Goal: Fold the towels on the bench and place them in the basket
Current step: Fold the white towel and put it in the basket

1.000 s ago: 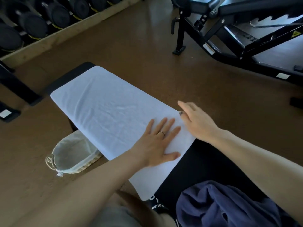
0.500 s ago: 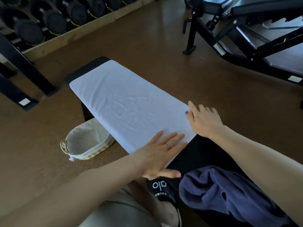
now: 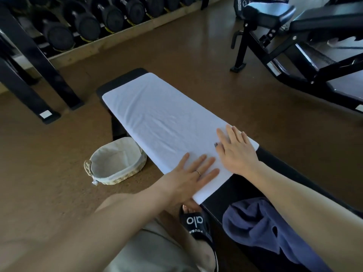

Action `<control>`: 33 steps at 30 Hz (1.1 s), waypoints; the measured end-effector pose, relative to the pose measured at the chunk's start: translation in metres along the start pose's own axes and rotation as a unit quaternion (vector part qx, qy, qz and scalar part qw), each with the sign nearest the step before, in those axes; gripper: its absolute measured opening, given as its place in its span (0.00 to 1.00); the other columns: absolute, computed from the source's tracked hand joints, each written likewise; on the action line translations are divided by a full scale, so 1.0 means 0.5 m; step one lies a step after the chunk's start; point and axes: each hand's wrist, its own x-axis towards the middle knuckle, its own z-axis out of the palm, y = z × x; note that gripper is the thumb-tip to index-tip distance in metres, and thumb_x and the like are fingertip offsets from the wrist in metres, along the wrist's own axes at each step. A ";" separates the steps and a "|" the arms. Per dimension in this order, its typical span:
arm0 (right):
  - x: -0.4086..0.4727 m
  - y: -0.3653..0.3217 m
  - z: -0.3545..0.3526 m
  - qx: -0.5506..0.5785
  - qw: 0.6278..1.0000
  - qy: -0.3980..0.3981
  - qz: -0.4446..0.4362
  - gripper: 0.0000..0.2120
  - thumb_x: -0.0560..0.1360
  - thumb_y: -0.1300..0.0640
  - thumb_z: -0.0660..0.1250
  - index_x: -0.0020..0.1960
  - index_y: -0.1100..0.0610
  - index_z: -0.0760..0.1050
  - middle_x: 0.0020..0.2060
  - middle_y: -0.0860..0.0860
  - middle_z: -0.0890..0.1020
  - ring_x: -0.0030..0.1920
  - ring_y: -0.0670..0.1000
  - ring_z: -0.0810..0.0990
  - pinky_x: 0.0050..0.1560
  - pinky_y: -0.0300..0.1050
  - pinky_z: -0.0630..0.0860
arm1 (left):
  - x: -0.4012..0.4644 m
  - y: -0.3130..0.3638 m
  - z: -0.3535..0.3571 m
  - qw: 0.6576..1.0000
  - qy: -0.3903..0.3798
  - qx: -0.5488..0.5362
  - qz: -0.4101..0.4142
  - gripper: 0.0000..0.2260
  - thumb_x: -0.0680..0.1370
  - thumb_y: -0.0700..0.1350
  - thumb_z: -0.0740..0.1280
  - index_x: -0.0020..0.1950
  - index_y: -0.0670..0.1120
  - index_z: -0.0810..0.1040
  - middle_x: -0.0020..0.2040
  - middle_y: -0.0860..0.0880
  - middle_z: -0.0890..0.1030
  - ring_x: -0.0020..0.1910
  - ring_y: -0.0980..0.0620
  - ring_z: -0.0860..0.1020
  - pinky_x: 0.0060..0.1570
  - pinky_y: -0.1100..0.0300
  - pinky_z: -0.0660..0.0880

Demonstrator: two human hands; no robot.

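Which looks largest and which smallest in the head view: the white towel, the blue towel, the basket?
1. white towel, spread flat along the bench.
2. blue towel, crumpled and close to the camera, so its true size is unsure.
3. basket, on the floor beside the bench.

White towel (image 3: 161, 122), black bench (image 3: 275, 173), navy towel (image 3: 261, 228), seemingly beige-lined basket (image 3: 115, 163)

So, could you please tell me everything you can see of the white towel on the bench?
The white towel is a long rectangle of soft, faintly creased cloth, spread flat along the black bench. It covers the pad's far part, with a strip of pad showing beyond its far end. Its near corner overhangs the bench edge. Both hands lie flat on its near end, the left hand beside the right hand.
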 end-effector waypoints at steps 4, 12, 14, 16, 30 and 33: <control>0.031 -0.052 -0.037 -0.003 0.999 0.053 -0.011 0.27 0.86 0.44 0.44 0.83 0.51 0.53 0.81 0.57 0.57 0.81 0.59 0.52 0.80 0.59 0.49 | -0.031 -0.057 -0.047 0.990 0.017 -0.137 -0.012 0.48 0.74 0.75 0.58 0.83 0.55 0.38 0.83 0.51 0.35 0.81 0.49 0.35 0.77 0.46 0.34; 0.234 -0.281 -0.078 0.067 0.994 0.019 -0.090 0.29 0.86 0.43 0.42 0.84 0.52 0.46 0.83 0.53 0.50 0.82 0.55 0.47 0.81 0.54 0.46 | -0.149 -0.372 -0.026 0.758 0.201 -0.430 -0.447 0.30 0.83 0.58 0.61 0.82 0.51 0.55 0.80 0.45 0.57 0.76 0.43 0.62 0.69 0.46 0.68; 0.283 -0.332 -0.069 0.061 0.993 0.003 -0.101 0.29 0.86 0.43 0.42 0.84 0.52 0.44 0.83 0.53 0.49 0.82 0.55 0.46 0.81 0.54 0.45 | -0.164 -0.444 -0.009 0.659 0.209 -0.495 -0.527 0.29 0.83 0.55 0.62 0.81 0.50 0.56 0.78 0.44 0.60 0.63 0.49 0.69 0.54 0.56 0.72; 0.335 -0.373 -0.060 0.048 0.993 -0.009 -0.107 0.30 0.86 0.43 0.42 0.84 0.53 0.43 0.83 0.53 0.48 0.82 0.55 0.45 0.81 0.54 0.45 | -0.168 -0.515 0.017 0.586 0.220 -0.524 -0.578 0.28 0.83 0.55 0.62 0.80 0.48 0.57 0.75 0.44 0.66 0.52 0.53 0.72 0.46 0.58 0.69; 0.476 -0.439 -0.007 0.017 0.997 0.030 -0.062 0.32 0.85 0.44 0.40 0.84 0.58 0.42 0.83 0.56 0.46 0.82 0.55 0.43 0.81 0.54 0.42 | -0.072 -0.774 0.155 0.483 0.281 -0.521 -0.646 0.12 0.84 0.52 0.60 0.61 0.45 0.72 0.52 0.45 0.79 0.40 0.50 0.78 0.35 0.58 0.76; 0.476 -0.439 -0.006 0.021 0.997 0.033 -0.063 0.31 0.85 0.44 0.41 0.83 0.59 0.43 0.83 0.56 0.46 0.83 0.55 0.44 0.81 0.54 0.42 | -0.075 -0.779 0.167 0.478 0.303 -0.531 -0.631 0.09 0.84 0.49 0.60 0.58 0.46 0.75 0.49 0.46 0.79 0.41 0.50 0.78 0.39 0.57 0.80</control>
